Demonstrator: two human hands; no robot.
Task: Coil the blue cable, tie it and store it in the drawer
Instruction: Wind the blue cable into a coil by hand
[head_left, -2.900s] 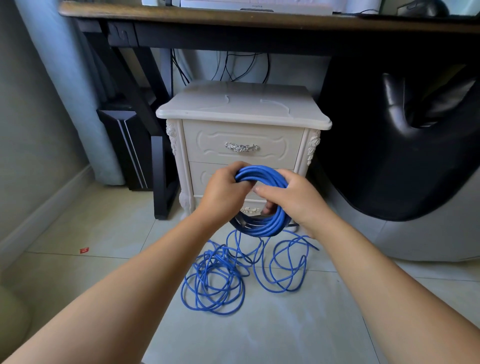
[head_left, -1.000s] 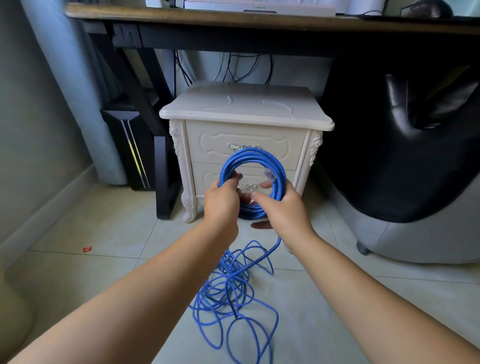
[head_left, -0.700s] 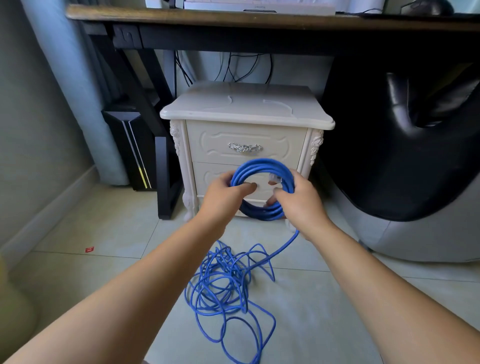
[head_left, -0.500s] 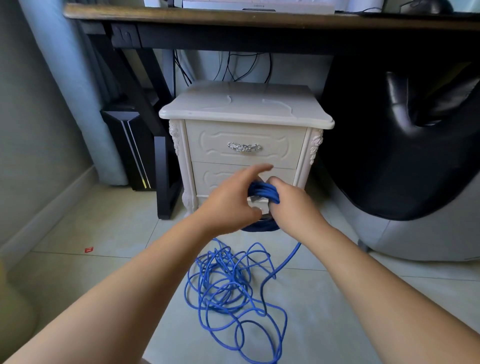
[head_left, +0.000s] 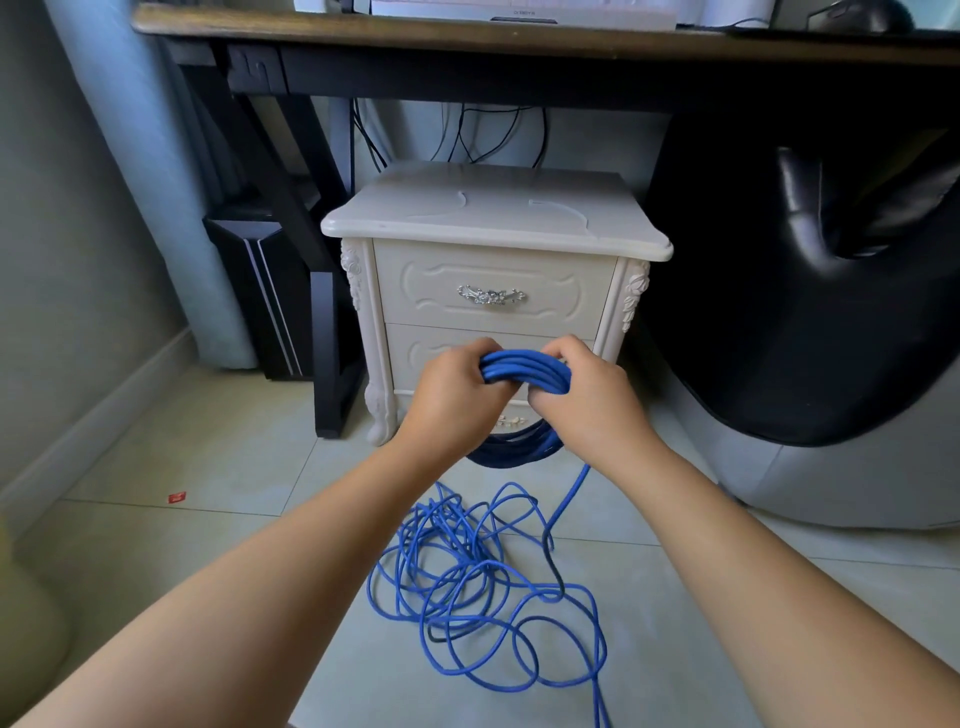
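Blue cable (head_left: 524, 371) coil in the tight curled grip of left hand (head_left: 457, 397) and right hand (head_left: 589, 402).

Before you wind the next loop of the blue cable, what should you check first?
1. Left hand grips the coil: ok.
2. Right hand grips the coil: ok.
3. Loops bunched together between the hands: ok.
4. Loose cable on the floor free of knots: cannot tell, it lies in a tangled heap.
5. Whole cable wound up, ready to tie: not ok.
6. Top drawer open for storing: not ok, it is shut.
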